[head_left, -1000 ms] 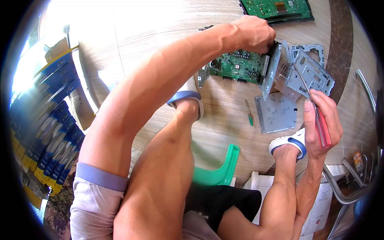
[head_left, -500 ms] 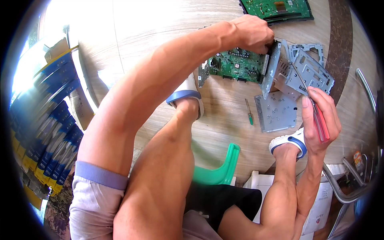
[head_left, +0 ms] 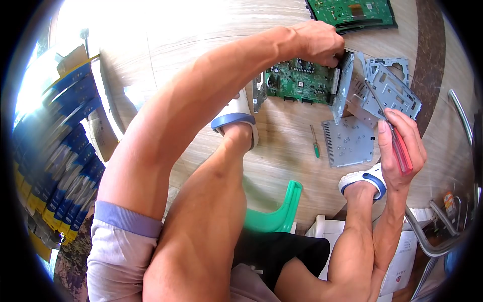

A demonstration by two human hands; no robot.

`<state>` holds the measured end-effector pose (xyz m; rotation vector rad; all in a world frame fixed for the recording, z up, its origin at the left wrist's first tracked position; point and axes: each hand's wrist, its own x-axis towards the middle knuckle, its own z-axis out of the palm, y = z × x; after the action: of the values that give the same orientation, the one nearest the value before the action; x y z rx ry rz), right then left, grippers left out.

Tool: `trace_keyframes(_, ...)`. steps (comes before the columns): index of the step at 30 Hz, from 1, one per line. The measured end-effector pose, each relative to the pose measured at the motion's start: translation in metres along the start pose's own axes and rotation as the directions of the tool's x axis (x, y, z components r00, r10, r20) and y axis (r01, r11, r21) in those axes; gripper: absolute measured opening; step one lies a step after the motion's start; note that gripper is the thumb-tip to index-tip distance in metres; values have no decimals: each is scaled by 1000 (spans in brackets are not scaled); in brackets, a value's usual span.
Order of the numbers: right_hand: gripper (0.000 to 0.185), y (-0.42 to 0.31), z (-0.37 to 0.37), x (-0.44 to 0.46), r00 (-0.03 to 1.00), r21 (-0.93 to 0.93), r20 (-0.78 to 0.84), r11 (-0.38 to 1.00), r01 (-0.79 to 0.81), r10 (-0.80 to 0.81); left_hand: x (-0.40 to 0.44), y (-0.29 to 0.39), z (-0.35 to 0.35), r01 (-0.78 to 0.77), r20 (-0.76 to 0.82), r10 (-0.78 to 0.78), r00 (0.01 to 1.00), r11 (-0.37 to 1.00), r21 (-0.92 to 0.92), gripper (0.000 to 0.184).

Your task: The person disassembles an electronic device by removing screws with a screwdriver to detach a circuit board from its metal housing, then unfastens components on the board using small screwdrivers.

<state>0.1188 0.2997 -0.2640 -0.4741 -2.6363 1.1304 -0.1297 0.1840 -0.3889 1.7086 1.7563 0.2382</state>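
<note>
My left hand (head_left: 323,45) reaches across to the far side of a metal chassis (head_left: 342,85) with a green circuit board (head_left: 300,83) in it. Its fingers curl closed at the chassis's top corner, beside the upright perforated panel; the fingertips are partly hidden. In my right hand (head_left: 408,143) is a screwdriver (head_left: 401,153) with a red handle, its shaft slanting up and left over grey metal brackets (head_left: 390,93). The screwdriver's tip is close to the brackets, right of the chassis; whether it touches them I cannot tell.
A flat metal plate (head_left: 349,146) with several small screws lies below the chassis. Left of it is a small green-handled screwdriver (head_left: 316,143). Another green circuit board (head_left: 352,12) lies at the top. A green plastic stool (head_left: 282,214) and metal tubing (head_left: 432,246) are near my legs.
The view has shifted slightly, so the floor items sit a little further right. My left hand stays at the chassis and my right hand keeps the screwdriver at nearly the same spot.
</note>
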Motion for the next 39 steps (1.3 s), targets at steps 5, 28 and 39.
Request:
trace_keyframes(5,22,1,1,1,1000,-1,5,1000,-10,10,0,0,3,23,5,-23,1000,999,27,26)
trace_keyframes(28,22,7,5,-1,999,-12,26,1000,-19,20,4,-3,-3,-18,1,18,1000,997,69,23)
trace_keyframes(39,22,4,5,0,999,20,10,999,-37,37,-19,-9,-4,-62,-163,35,986,984,-164,26)
